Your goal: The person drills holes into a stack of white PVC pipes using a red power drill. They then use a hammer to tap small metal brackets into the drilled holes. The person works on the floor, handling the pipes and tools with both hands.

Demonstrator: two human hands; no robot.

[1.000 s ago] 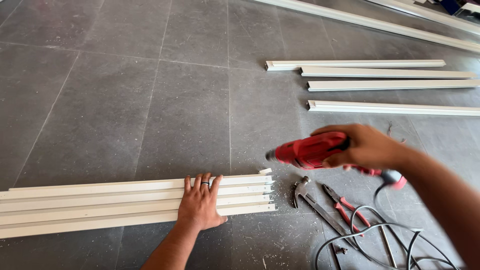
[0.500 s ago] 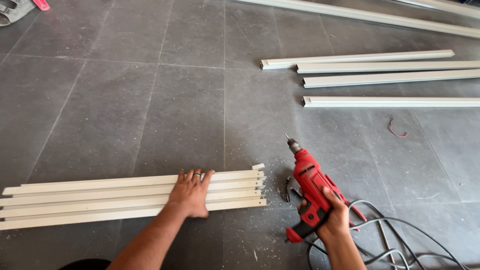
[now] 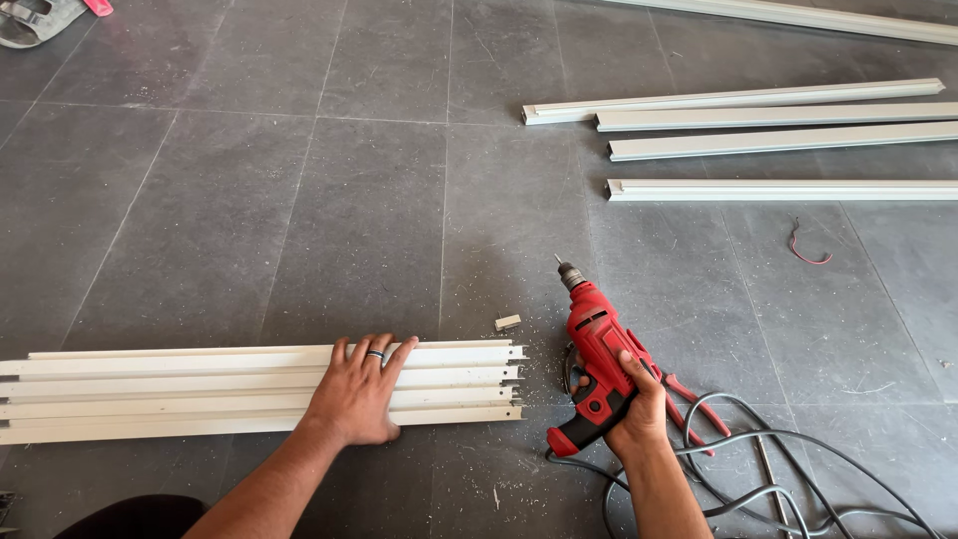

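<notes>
Meanwhile left hand (image 3: pixel 356 395) presses flat on white strips (image 3: pixel 200 389); right hand (image 3: pixel 639 409) grips red drill (image 3: pixel 597 349).

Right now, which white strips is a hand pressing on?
The bundle of white strips at lower left, under the left hand; the four strips at upper right lie untouched.

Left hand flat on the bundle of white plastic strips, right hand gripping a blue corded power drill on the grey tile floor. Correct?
Not quite: the corded power drill is red, not blue, as the head view shows. The rest stands: left hand flat on the bundle of white plastic strips, right hand gripping the drill on the grey tile floor.
</notes>
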